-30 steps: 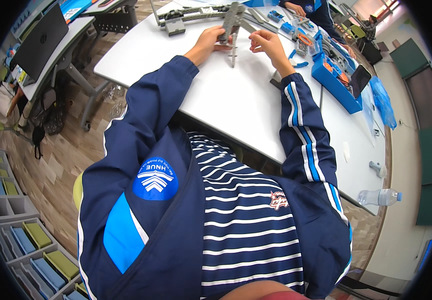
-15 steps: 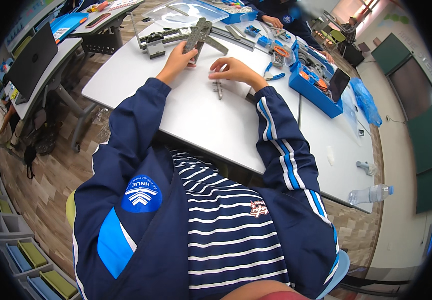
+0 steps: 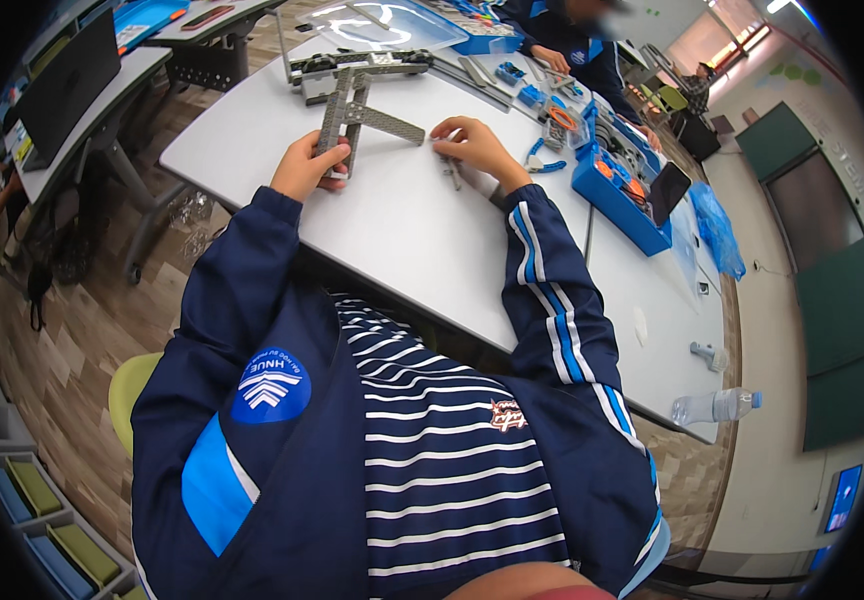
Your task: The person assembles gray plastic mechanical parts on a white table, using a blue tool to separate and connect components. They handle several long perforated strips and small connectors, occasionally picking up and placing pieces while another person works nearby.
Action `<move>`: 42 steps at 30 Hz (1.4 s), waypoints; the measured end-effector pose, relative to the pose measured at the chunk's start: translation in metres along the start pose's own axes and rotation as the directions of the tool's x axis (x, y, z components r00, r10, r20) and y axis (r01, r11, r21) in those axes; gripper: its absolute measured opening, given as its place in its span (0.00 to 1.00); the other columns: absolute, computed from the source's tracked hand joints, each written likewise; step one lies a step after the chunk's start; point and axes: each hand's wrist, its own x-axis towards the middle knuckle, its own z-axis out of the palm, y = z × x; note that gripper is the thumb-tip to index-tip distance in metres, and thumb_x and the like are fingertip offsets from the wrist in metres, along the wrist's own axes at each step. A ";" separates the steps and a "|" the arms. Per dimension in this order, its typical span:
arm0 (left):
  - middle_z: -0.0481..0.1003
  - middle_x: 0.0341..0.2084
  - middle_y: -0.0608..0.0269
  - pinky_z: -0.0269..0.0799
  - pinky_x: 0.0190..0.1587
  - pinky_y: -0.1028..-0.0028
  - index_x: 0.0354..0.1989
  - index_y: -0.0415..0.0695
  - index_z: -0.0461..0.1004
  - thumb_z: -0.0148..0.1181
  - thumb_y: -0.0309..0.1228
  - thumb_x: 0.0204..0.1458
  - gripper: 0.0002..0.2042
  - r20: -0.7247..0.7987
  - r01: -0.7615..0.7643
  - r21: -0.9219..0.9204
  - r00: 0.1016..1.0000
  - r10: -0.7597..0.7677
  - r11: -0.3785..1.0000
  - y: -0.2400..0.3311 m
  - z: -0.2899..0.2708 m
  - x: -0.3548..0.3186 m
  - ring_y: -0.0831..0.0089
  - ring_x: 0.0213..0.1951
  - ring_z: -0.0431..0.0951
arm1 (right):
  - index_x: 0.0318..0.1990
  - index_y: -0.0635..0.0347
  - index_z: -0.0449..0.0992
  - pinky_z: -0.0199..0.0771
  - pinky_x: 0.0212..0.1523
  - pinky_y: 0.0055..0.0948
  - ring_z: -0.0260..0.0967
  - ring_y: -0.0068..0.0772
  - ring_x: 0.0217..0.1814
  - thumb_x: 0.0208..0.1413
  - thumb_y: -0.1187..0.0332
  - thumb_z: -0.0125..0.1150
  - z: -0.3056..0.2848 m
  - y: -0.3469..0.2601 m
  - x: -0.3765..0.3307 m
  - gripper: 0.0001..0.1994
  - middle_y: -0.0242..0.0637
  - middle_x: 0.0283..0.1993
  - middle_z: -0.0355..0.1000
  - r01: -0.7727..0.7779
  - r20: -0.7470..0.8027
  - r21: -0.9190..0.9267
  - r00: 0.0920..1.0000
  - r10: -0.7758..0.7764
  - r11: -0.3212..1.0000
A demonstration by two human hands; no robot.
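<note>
My left hand (image 3: 310, 165) is closed around a grey frame of perforated beams (image 3: 336, 115). One beam of this frame slants right, its tip near the fingertips of my right hand (image 3: 474, 148). The thumb and fingers of that hand are pinched together; anything between them is too small to make out. Just below it, small thin grey shaft-like parts (image 3: 453, 176) lie on the white table (image 3: 402, 250). Behind the held frame stands a larger grey beam assembly with dark wheel-like parts (image 3: 317, 72).
On the right are blue-handled pliers (image 3: 545, 160), a blue box of parts (image 3: 617, 195), a blue plastic bag (image 3: 718, 230) and a water bottle (image 3: 717, 406). A clear plastic lid (image 3: 392, 25) lies at the back. Across the table is another person's hand (image 3: 552, 60).
My left hand has come nearer and to the left with the beam frame, which has turned away from the larger assembly. One of its beams now reaches toward my right hand.
</note>
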 end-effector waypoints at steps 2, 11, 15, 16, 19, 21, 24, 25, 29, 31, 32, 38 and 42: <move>0.73 0.29 0.67 0.80 0.30 0.76 0.45 0.39 0.74 0.63 0.34 0.57 0.13 -0.012 0.006 -0.013 1.000 -0.006 1.000 0.004 0.002 -0.003 0.79 0.31 0.76 | 0.44 0.58 0.81 0.75 0.36 0.25 0.73 0.24 0.36 0.51 0.68 0.68 0.001 0.006 0.000 0.13 0.36 0.42 0.77 0.057 -0.094 -0.061 0.994 -0.063 0.997; 0.75 0.29 0.68 0.80 0.30 0.78 0.44 0.41 0.76 0.63 0.34 0.57 0.12 -0.057 0.007 -0.094 0.998 -0.013 0.996 0.008 0.004 -0.008 0.81 0.30 0.75 | 0.45 0.62 0.80 0.76 0.40 0.26 0.74 0.30 0.36 0.52 0.69 0.67 -0.001 0.021 0.002 0.13 0.38 0.44 0.76 0.123 -0.183 -0.267 0.967 -0.176 0.956; 0.76 0.30 0.67 0.79 0.29 0.79 0.45 0.40 0.77 0.64 0.34 0.56 0.13 -0.032 0.024 -0.107 0.999 -0.027 0.994 0.006 0.006 -0.008 0.81 0.31 0.76 | 0.44 0.61 0.80 0.74 0.40 0.29 0.72 0.31 0.34 0.51 0.68 0.67 -0.001 0.020 0.002 0.13 0.38 0.42 0.75 0.153 -0.193 -0.219 0.961 -0.197 0.964; 0.76 0.31 0.67 0.79 0.29 0.79 0.46 0.40 0.77 0.65 0.34 0.56 0.13 -0.031 0.018 -0.095 0.999 -0.021 0.995 0.006 0.007 -0.008 0.81 0.31 0.76 | 0.44 0.61 0.79 0.74 0.40 0.28 0.72 0.31 0.34 0.51 0.69 0.67 0.000 0.020 0.002 0.13 0.38 0.42 0.75 0.156 -0.192 -0.211 0.961 -0.198 0.965; 0.76 0.31 0.66 0.79 0.29 0.78 0.47 0.40 0.77 0.65 0.34 0.55 0.14 -0.027 0.004 -0.062 1.000 -0.006 0.998 0.004 0.008 -0.008 0.81 0.30 0.76 | 0.45 0.61 0.79 0.74 0.40 0.27 0.71 0.30 0.34 0.50 0.70 0.67 0.000 0.020 0.001 0.13 0.37 0.42 0.75 0.163 -0.189 -0.199 0.961 -0.201 0.966; 0.76 0.31 0.66 0.79 0.29 0.78 0.48 0.40 0.77 0.65 0.34 0.55 0.15 -0.020 -0.008 -0.048 1.000 0.007 0.999 0.002 0.009 -0.007 0.80 0.30 0.76 | 0.45 0.61 0.79 0.74 0.40 0.27 0.71 0.29 0.34 0.50 0.71 0.67 0.000 0.019 0.001 0.13 0.37 0.42 0.75 0.167 -0.182 -0.202 0.962 -0.204 0.965; 0.76 0.31 0.66 0.79 0.29 0.78 0.48 0.40 0.77 0.65 0.34 0.56 0.15 -0.004 -0.024 -0.036 1.000 0.024 0.999 0.000 0.008 -0.006 0.80 0.31 0.77 | 0.45 0.61 0.79 0.74 0.40 0.27 0.72 0.30 0.33 0.50 0.73 0.66 0.000 0.018 0.001 0.13 0.37 0.41 0.76 0.184 -0.181 -0.204 0.958 -0.222 0.962; 0.76 0.32 0.66 0.79 0.29 0.78 0.48 0.40 0.77 0.65 0.34 0.56 0.15 -0.001 -0.025 -0.029 1.000 0.025 0.999 0.000 0.008 -0.006 0.80 0.31 0.77 | 0.45 0.61 0.79 0.75 0.40 0.26 0.73 0.29 0.34 0.51 0.73 0.65 -0.001 0.017 0.001 0.13 0.36 0.41 0.77 0.179 -0.182 -0.202 0.959 -0.216 0.963; 0.76 0.36 0.67 0.79 0.33 0.76 0.53 0.42 0.75 0.63 0.35 0.57 0.17 0.026 -0.015 0.022 1.000 0.015 1.000 0.000 0.007 -0.006 0.80 0.35 0.76 | 0.47 0.61 0.79 0.76 0.41 0.25 0.75 0.27 0.36 0.53 0.75 0.63 -0.001 0.016 0.001 0.13 0.35 0.40 0.78 0.150 -0.204 -0.150 0.962 -0.179 0.977; 0.76 0.36 0.67 0.79 0.33 0.77 0.53 0.41 0.75 0.63 0.35 0.57 0.17 0.025 -0.002 0.028 1.000 0.001 1.000 -0.001 0.006 -0.005 0.80 0.36 0.76 | 0.46 0.60 0.79 0.76 0.42 0.25 0.76 0.27 0.37 0.53 0.75 0.63 -0.002 0.016 0.001 0.12 0.35 0.40 0.78 0.140 -0.219 -0.124 0.962 -0.164 0.982; 0.76 0.35 0.67 0.79 0.33 0.77 0.53 0.41 0.75 0.63 0.35 0.57 0.17 0.024 -0.007 0.020 1.000 0.007 1.000 -0.001 0.006 -0.005 0.80 0.36 0.76 | 0.46 0.60 0.79 0.76 0.42 0.25 0.76 0.26 0.37 0.53 0.75 0.63 -0.002 0.016 0.001 0.12 0.35 0.39 0.78 0.145 -0.224 -0.124 0.960 -0.170 0.982; 0.77 0.33 0.62 0.80 0.30 0.78 0.49 0.40 0.76 0.63 0.37 0.56 0.17 0.015 -0.055 0.059 0.998 0.054 0.997 -0.008 0.007 0.000 0.78 0.32 0.78 | 0.42 0.62 0.80 0.75 0.40 0.24 0.75 0.27 0.35 0.53 0.74 0.62 0.000 0.017 0.001 0.09 0.36 0.40 0.76 0.163 -0.232 -0.163 0.952 -0.198 0.973; 0.77 0.34 0.62 0.80 0.31 0.78 0.50 0.40 0.75 0.64 0.39 0.56 0.19 0.042 -0.059 0.061 0.997 0.057 0.996 -0.009 0.008 -0.001 0.78 0.34 0.78 | 0.39 0.63 0.81 0.75 0.38 0.24 0.75 0.28 0.35 0.54 0.75 0.61 -0.001 0.018 0.002 0.07 0.38 0.41 0.74 0.154 -0.244 -0.177 0.950 -0.195 0.972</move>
